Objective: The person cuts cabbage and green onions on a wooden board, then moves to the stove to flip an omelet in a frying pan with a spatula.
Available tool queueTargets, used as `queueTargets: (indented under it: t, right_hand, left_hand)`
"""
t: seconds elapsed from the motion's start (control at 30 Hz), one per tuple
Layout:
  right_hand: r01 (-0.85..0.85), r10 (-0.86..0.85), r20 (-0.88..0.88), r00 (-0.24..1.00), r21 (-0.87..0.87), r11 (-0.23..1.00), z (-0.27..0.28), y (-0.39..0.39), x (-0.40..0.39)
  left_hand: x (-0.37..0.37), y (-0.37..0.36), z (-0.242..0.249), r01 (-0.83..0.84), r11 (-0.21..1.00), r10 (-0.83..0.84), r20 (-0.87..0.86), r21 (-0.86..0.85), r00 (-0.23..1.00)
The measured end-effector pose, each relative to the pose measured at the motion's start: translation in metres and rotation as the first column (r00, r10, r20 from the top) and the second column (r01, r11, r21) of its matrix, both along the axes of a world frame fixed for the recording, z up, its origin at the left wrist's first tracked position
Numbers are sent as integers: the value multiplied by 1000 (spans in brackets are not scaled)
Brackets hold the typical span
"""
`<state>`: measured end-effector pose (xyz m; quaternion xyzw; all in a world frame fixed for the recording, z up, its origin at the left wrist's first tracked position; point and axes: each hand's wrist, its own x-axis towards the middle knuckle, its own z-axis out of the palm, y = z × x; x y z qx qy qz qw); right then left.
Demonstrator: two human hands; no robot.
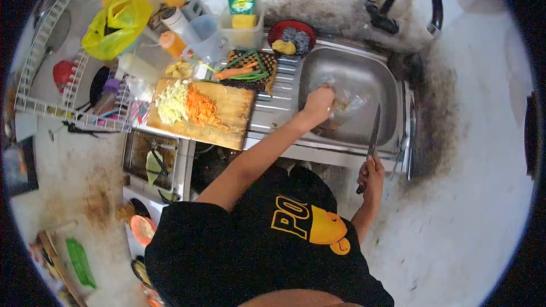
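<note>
My left hand (319,105) reaches over the steel sink (372,68) with its fingers curled closed; what they hold, if anything, is hidden. Beside it in the basin lies a crumpled clear plastic bag (354,104) with small scraps around it. At the sink's front right edge, my right hand (372,175) grips a knife (375,128) by its dark handle, blade pointing up across the basin. To the left, a wooden chopping board (236,105) carries shredded cabbage (172,103) and cut carrot strips (203,108).
Behind the board, a carrot (236,71) and green stalks (259,59) lie by a woven mat (267,82). A red dish (307,27) with scrubbers sits behind the drainboard. A black faucet (435,8) arches at the back right. Bottles and a white wire rack (71,111) stand left.
</note>
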<state>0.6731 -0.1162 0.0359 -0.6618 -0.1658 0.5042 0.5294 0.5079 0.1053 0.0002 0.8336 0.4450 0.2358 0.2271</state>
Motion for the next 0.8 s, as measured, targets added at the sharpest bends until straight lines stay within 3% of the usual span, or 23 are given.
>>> queueTargets:
  t: [0.1, 0.17, 0.2, 0.23, 0.3, 0.4, 0.47, 0.5, 0.57, 0.6, 0.63, 0.7, 0.73, 0.77, 0.8]
  right_hand:
    - [-140, 140, 34, 990, -18, 990, 2, 24, 11]
    - [-368, 358, 174, 917, 24, 930, 5, 43, 16]
    - [-440, 437, 119, 891, -1, 898, 43, 55, 4]
    - [-462, 458, 116, 881, 5, 887, 42, 67, 2]
    - [-579, 550, 341, 762, -20, 815, 35, 89, -1]
    - [-674, 626, 330, 707, 45, 737, 36, 116, -24]
    - [-712, 662, 314, 681, 72, 699, 17, 131, -35]
    - [-721, 670, 317, 671, 66, 690, 20, 135, -41]
    - [-762, 745, 199, 636, 15, 647, 29, 141, -61]
    - [-768, 753, 187, 631, 18, 640, 35, 142, -68]
    - [-766, 750, 192, 633, 17, 642, 33, 143, -69]
    - [-746, 739, 101, 666, 82, 661, 19, 143, -69]
    - [-718, 710, 110, 695, 67, 693, 13, 141, -71]
    - [-714, 706, 114, 699, 66, 697, 9, 139, -67]
    - [-684, 681, 88, 727, 3, 730, 12, 136, -67]
  left_hand:
    - [-37, -19, -1, -144, 990, 142, 178, -2, 974]
    - [-71, -27, -6, -303, 952, 302, 274, -39, 913]
    - [-91, -30, -10, -385, 922, 376, 292, -27, 879]
    - [-114, -32, -4, -470, 882, 441, 285, 41, 851]
    - [-155, -32, 6, -564, 817, 516, 285, 117, 807]
    - [-201, -15, 5, -705, 706, 683, 197, 66, 703]
    - [-219, 0, 4, -590, 776, 601, 24, 223, 799]
    - [-225, 11, -6, -601, 769, 610, 28, 218, 792]
    - [-228, 34, -24, -421, 850, 440, 12, 318, 898]
    - [-222, 35, -12, -396, 889, 428, -109, 231, 897]
    - [-216, 40, -5, -394, 889, 425, -104, 233, 899]
    - [-204, 50, 3, -435, 870, 490, -308, 233, 815]
    - [-203, 55, 0, -380, 851, 499, -337, 362, 798]
    - [-206, 64, -8, -376, 853, 495, -332, 363, 803]
    - [-209, 71, -14, -266, 870, 426, -360, 416, 830]
